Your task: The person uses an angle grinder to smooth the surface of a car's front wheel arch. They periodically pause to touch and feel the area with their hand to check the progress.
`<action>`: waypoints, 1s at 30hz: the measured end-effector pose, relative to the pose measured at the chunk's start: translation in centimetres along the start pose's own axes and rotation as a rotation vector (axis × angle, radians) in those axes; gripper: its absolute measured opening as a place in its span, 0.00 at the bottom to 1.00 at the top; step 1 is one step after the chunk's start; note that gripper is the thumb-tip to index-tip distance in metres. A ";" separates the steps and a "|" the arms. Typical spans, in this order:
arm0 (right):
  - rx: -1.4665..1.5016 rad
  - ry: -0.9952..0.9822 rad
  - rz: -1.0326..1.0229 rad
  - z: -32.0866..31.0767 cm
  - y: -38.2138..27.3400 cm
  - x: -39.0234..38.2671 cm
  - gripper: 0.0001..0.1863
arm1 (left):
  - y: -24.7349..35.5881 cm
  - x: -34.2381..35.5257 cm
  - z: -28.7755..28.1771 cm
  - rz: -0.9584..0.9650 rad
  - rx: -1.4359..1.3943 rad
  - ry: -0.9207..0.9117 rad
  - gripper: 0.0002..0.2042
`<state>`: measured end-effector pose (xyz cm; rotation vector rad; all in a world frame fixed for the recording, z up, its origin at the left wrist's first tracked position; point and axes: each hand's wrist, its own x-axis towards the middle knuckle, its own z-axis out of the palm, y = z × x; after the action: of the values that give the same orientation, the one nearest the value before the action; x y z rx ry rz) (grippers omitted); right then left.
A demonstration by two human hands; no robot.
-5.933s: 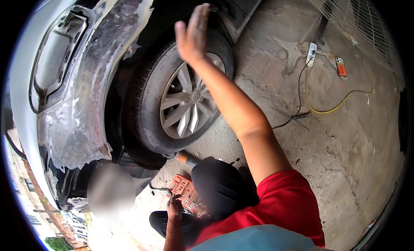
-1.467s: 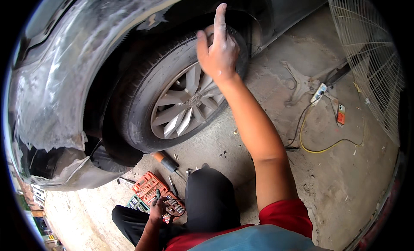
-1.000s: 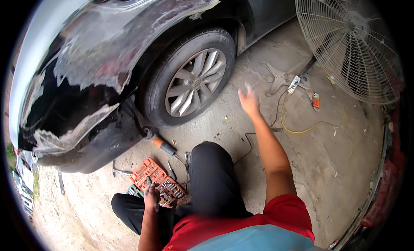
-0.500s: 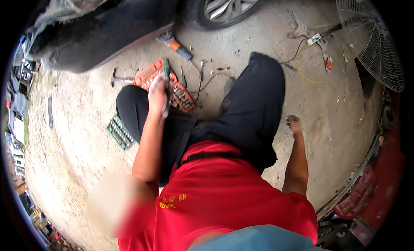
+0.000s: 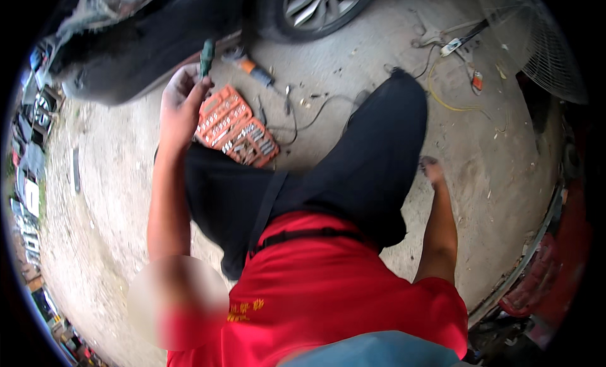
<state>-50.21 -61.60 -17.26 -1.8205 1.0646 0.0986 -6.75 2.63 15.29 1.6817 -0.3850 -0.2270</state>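
Note:
My left hand (image 5: 183, 99) grips a small green tool (image 5: 207, 54), probably a handle, raised just beside an open orange socket case (image 5: 230, 124) lying in front of my bent legs. An orange and black power tool (image 5: 252, 73) lies above the case, near the dark car bumper (image 5: 145, 45). My right hand (image 5: 431, 170) hangs low beside my right leg (image 5: 385, 133); its fingers are dark and blurred, so whether they hold anything is unclear. Loose tools and cords lie on the concrete between the case and my right leg.
A car wheel (image 5: 315, 13) is ahead. At upper right stand a wire fan (image 5: 549, 64) and its base, with a power strip (image 5: 451, 46), a phone (image 5: 477, 81) and a yellow cord (image 5: 454, 107). Piled parts (image 5: 31, 190) line the far left; red panels (image 5: 524, 285) sit at right.
The view has swung down onto my body. My right hand has dropped from up by the wheel to beside my leg. My left hand has lifted the green tool upward and leftward from the case.

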 end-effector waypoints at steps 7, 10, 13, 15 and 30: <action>0.034 -0.007 0.147 3.7 3.5 6.1 0.22 | 6.1 4.4 1.7 0.368 0.793 -0.082 0.10; 0.131 -0.019 0.193 5.2 2.7 6.9 0.25 | 9.3 5.7 1.8 0.402 1.162 -0.098 0.09; 0.085 -0.038 0.211 5.8 -0.1 8.0 0.27 | 11.2 6.9 1.7 0.420 1.331 -0.118 0.10; 0.022 -0.027 0.159 4.8 -2.7 9.0 0.27 | 11.9 7.6 2.1 0.408 1.390 -0.145 0.11; -0.161 0.369 -1.025 -6.4 -41.1 -10.1 0.26 | 12.6 11.6 17.0 0.913 1.013 -0.300 0.12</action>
<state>-30.11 -55.00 19.92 -2.3778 0.2431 -0.8033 -3.79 -18.75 26.00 2.2233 -1.6373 0.4872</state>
